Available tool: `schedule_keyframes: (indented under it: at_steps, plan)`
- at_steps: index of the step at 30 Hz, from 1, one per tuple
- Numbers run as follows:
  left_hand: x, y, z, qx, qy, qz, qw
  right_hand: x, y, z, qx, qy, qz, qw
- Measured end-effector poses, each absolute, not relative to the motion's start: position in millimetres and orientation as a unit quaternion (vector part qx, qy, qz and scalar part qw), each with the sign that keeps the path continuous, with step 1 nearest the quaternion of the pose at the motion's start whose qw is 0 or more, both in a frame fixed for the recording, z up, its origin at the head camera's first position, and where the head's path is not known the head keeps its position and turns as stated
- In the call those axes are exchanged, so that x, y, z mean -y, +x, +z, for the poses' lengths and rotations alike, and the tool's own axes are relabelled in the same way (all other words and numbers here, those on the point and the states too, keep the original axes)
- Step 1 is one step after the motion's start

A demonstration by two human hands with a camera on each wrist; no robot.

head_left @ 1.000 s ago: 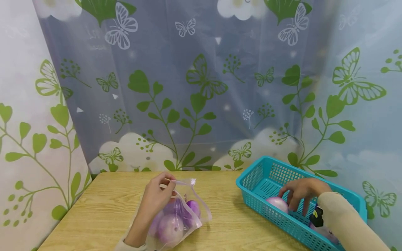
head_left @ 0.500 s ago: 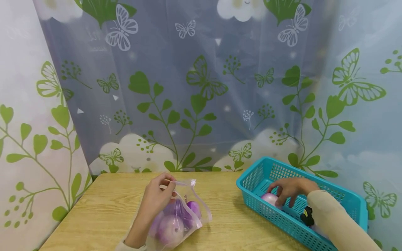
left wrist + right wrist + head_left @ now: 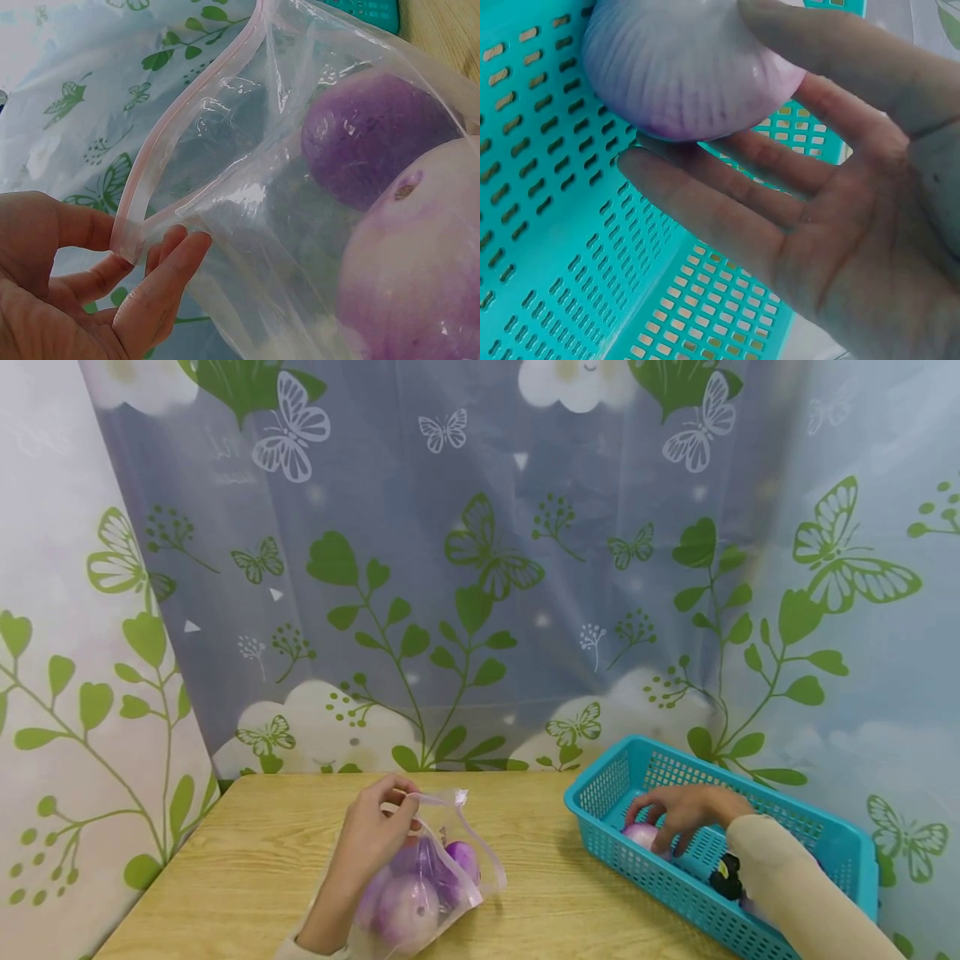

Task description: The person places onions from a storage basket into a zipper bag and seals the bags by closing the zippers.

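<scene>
At the table's left, my left hand [image 3: 378,827] pinches the zip edge of a clear plastic zip bag [image 3: 247,187] between thumb and fingers, and its mouth gapes. Inside the bag are several purple-and-white onions, a pale one [image 3: 420,255] in front and a deeper purple one [image 3: 375,139] behind. On the right, my right hand [image 3: 686,817] reaches into a turquoise basket [image 3: 637,862]. It holds a white-and-purple onion [image 3: 690,75], thumb on top and fingers curled beneath, close to the perforated side wall.
Another pale onion [image 3: 753,908] lies in the basket, mostly hidden by my right sleeve [image 3: 798,877]. The basket stands at an angle on the wooden table [image 3: 540,893]. Behind the table hangs a printed curtain [image 3: 480,677] with butterflies and leaves.
My right hand has moved left inside the basket and closed around the onion, which has shifted slightly left. My left hand and the bag stay where they were.
</scene>
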State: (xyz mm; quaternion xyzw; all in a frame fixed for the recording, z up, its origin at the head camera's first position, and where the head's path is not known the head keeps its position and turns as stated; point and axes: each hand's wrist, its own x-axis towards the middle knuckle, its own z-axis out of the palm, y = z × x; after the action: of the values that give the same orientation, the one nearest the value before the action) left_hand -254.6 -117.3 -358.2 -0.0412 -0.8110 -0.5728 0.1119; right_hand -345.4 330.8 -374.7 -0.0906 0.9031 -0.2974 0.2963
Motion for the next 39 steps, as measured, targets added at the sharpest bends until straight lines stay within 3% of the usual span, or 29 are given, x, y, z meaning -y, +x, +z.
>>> schedule_keyframes:
  at_steps: [17, 39]
  plan:
    - [118, -254, -358, 0.811, -0.039, -0.574, 0.109, -322, -348, -377, -0.905, -0.097, -0.289, 0.298]
    - [119, -255, -359, 0.813, -0.046, -0.569, 0.113, -336, -348, -329, -0.91, -0.158, -0.321, 0.21]
